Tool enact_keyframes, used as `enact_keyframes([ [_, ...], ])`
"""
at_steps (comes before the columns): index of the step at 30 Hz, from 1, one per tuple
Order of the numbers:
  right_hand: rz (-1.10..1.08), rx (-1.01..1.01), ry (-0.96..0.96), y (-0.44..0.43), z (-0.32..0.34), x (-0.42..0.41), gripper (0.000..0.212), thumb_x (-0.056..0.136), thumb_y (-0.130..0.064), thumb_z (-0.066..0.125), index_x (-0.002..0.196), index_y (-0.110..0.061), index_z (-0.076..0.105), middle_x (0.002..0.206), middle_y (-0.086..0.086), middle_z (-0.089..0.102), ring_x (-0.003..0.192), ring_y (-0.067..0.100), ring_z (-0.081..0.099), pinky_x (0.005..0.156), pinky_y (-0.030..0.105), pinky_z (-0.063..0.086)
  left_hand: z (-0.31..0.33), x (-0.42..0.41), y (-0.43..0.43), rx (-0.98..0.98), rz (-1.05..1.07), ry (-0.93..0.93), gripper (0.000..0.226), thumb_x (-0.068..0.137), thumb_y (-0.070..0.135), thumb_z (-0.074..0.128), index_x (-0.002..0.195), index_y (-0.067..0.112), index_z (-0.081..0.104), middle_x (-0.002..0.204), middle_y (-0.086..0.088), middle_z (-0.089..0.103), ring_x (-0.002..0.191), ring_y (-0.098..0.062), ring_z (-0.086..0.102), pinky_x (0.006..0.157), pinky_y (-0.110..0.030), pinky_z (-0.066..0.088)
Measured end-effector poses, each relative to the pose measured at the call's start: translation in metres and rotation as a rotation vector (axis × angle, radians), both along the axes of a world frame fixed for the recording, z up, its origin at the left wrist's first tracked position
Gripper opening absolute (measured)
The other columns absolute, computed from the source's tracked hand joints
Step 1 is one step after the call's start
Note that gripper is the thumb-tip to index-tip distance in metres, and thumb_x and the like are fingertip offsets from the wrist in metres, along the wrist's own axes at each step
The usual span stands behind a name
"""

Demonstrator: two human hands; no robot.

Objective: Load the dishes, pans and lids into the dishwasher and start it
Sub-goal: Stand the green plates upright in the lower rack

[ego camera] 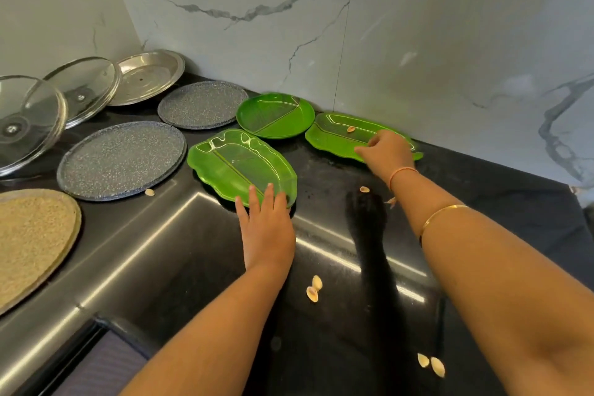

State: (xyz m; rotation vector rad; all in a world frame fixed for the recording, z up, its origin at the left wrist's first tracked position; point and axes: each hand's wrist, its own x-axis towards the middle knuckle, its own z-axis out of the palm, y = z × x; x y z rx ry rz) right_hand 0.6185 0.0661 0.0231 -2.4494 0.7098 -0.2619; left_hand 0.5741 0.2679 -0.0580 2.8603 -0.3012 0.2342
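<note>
Two light-seeming, stiff plates: left grip (268, 228) is pressing flat on centre leaf plate (238, 161)'s rim, right grip (387, 151) curling over right leaf plate (334, 135), hold unclear.

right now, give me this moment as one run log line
left hand: fingers flat on near green leaf plate | right hand: curled over far green leaf plate, grip unclear | shells on counter
</note>
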Motion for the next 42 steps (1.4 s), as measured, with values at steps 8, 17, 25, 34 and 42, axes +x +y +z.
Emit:
enact_keyframes([
  [8, -0.172, -0.034, 0.214, -0.060, -0.009, 0.035, 0.072, 0.084, -0.037, 0.067, 0.139, -0.010, 0.030, 0.140, 0.025, 0.034, 0.129, 0.043, 0.033, 0.104, 0.050, 0.033, 0.001, 0.000, 0.001, -0.091, 0.028, -0.028, 0.029, 0.092, 0.025, 0.055, 0.116, 0.010, 0.062, 0.129, -0.010, 0.057, 0.125, -0.034, 0.047, 0.113, -0.052, 0.017],
  [17, -0.196, 0.024, 0.281, -0.073, -0.024, 0.036, 0.066, 0.084, -0.022, 0.069, 0.137, -0.011, 0.031, 0.143, 0.025, 0.030, 0.130, 0.043, 0.030, 0.103, 0.050, 0.031, -0.001, -0.002, 0.000, -0.085, 0.057, -0.105, 0.029, 0.077, 0.037, 0.072, 0.083, 0.011, 0.061, 0.097, -0.005, 0.067, 0.096, -0.031, 0.063, 0.102, -0.054, 0.037],
  [25, -0.267, 0.447, 0.258, -0.079, -0.018, -0.011, 0.096, 0.062, -0.021, 0.087, 0.137, 0.000, 0.031, 0.136, 0.020, 0.045, 0.124, 0.038, 0.046, 0.098, 0.047, 0.044, 0.029, -0.004, -0.005, 0.208, -0.087, 0.016, 0.025, 0.086, 0.033, 0.059, 0.095, 0.009, 0.055, 0.092, -0.007, 0.059, 0.079, -0.028, 0.062, 0.069, -0.036, 0.047],
  [34, -0.217, 0.772, -0.207, -0.042, -0.024, -0.055, 0.022, 0.081, -0.002, 0.063, 0.095, -0.017, 0.057, 0.103, 0.012, 0.063, 0.091, 0.030, 0.064, 0.065, 0.042, 0.058, 0.043, 0.004, -0.028, 0.441, -0.013, 0.319, 0.050, 0.093, -0.003, 0.039, 0.141, -0.010, 0.024, 0.148, -0.031, 0.022, 0.121, -0.045, 0.048, 0.097, -0.045, 0.044],
  [42, -0.104, 0.230, -0.302, 0.002, 0.002, -0.093, 0.037, 0.093, -0.005, 0.041, 0.129, -0.010, 0.045, 0.108, 0.022, 0.062, 0.100, 0.041, 0.057, 0.079, 0.039, 0.043, 0.070, -0.014, -0.008, 0.222, 0.040, 0.180, 0.029, 0.094, 0.001, 0.041, 0.123, -0.001, 0.044, 0.128, -0.020, 0.055, 0.106, -0.032, 0.061, 0.080, -0.036, 0.049],
])
